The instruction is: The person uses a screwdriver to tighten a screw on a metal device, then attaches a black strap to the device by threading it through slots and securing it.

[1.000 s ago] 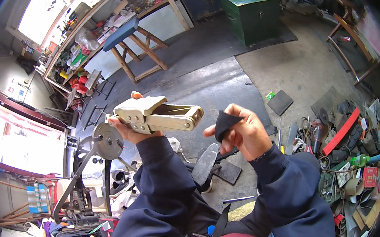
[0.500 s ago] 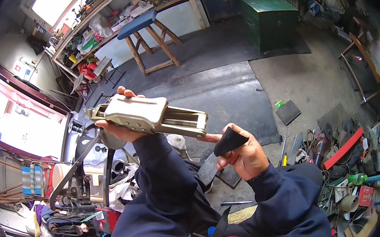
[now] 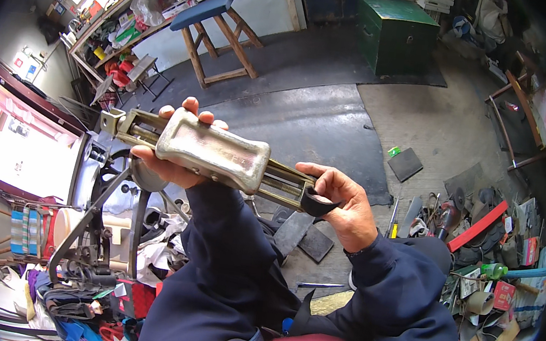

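A long, worn metal tool point(image 3: 211, 153) with a pale rounded body and a screw-threaded frame lies level in front of me. My left hand point(image 3: 166, 165) grips its body from below, fingers curled over the far side. My right hand point(image 3: 343, 205) holds a small black rubber piece point(image 3: 315, 205) pressed against the right end of the tool's frame. Both arms are in dark blue sleeves.
A green metal box point(image 3: 396, 33) and a wooden sawhorse with a blue top point(image 3: 219, 26) stand on the far floor by a cluttered workbench point(image 3: 136, 13). Dark rubber mats point(image 3: 312, 124) cover the floor. Tools and scraps point(image 3: 482, 228) litter the right; a metal stand point(image 3: 106, 219) at left.
The metal tool has come closer and swung level. My right hand has brought the black rubber piece from beside it onto the tool's right end.
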Tool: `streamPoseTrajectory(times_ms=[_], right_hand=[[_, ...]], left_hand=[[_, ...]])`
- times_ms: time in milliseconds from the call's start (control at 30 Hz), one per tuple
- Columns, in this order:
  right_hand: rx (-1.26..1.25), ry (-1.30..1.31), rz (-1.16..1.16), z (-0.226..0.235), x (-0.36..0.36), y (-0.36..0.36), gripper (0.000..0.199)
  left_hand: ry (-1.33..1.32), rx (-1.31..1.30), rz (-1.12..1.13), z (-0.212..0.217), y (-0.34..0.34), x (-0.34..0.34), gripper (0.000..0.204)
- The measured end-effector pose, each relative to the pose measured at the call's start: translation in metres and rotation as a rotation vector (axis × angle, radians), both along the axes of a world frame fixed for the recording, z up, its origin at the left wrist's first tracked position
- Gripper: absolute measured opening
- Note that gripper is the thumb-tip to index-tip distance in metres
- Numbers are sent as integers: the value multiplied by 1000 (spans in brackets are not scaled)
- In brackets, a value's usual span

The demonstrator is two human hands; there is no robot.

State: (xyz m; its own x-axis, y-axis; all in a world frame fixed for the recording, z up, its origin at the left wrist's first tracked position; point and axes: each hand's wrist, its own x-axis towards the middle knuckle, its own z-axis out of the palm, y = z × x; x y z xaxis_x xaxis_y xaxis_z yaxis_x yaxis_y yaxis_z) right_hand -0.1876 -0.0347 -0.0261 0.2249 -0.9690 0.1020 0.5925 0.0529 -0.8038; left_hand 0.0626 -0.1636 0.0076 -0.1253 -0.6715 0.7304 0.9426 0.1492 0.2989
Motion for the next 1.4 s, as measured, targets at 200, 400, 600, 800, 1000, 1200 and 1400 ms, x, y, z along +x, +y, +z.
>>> streamPoseTrajectory(times_ms=[200,400,600,800,1000,1200,1400], right_hand=[[-27,51,-89,-17,6,-1,20],[18,109,-259,-27,10,-2,11],[338,-90,-87,-19,-3,0,4],[152,-45,-61,-16,-3,2,14],[-79,131,-361,-10,-5,5,21],[-334,481,-637,-8,-20,4,24],[-401,694,-689,-13,-33,1,26]], left_hand=[[-23,-1,-67,-1,4,-12,80],[-37,45,-61,1,5,-19,80],[-54,41,-7,0,3,-15,82],[-61,30,-13,1,1,-14,82],[-101,379,169,-5,7,-35,82],[-78,768,201,-32,21,-62,74],[-83,917,345,-47,38,-84,60]])
